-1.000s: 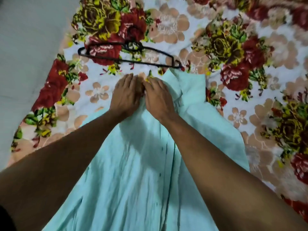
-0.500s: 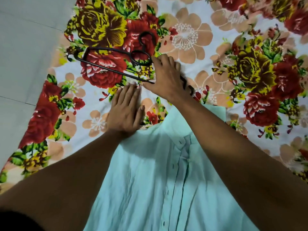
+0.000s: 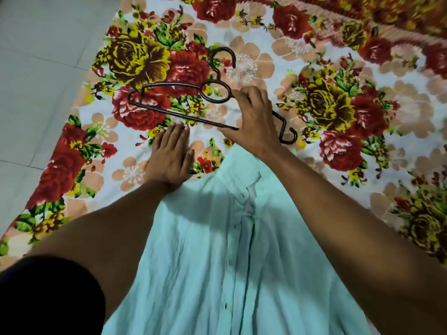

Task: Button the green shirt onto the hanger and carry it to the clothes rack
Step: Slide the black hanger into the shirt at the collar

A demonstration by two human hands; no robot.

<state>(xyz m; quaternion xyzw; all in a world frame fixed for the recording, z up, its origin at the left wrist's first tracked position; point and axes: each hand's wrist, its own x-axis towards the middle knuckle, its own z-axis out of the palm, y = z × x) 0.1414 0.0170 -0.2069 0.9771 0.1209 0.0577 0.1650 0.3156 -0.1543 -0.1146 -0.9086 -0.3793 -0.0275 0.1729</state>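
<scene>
Your right hand (image 3: 251,122) is clamped on the black hanger (image 3: 186,102), fingers curled over its upper wire and thumb under the lower bar, near the hanger's right shoulder. The hanger is tipped up off the flowered blanket (image 3: 362,97) at your grip. Its long axis runs sideways, stretching from your right hand out to the left, with the hook (image 3: 223,56) curving away beyond your fingertips. The right tip (image 3: 289,136) pokes out just past the little-finger side of your hand.

Your left hand (image 3: 169,155) lies flat with fingers straight and together, pressing on the blanket, its heel touching the shirt's shoulder edge. It holds nothing.

The green shirt (image 3: 212,250) lies face up below both hands, running back toward your body between your forearms. Its collar (image 3: 242,170) sits just under your right wrist, so the hanger is just beyond the collar and must come back toward you to go in at the neck. Your right hand, already gripping it, is the nearer one for that; the left is well placed to lift the collar.

The placket (image 3: 246,238) appears open near the top, though how many buttons are done is hard to make out. The shirt's hem and sleeves are cut off or hidden under your arms, and your right palm covers part of the hanger. No clothes rack is visible.
</scene>
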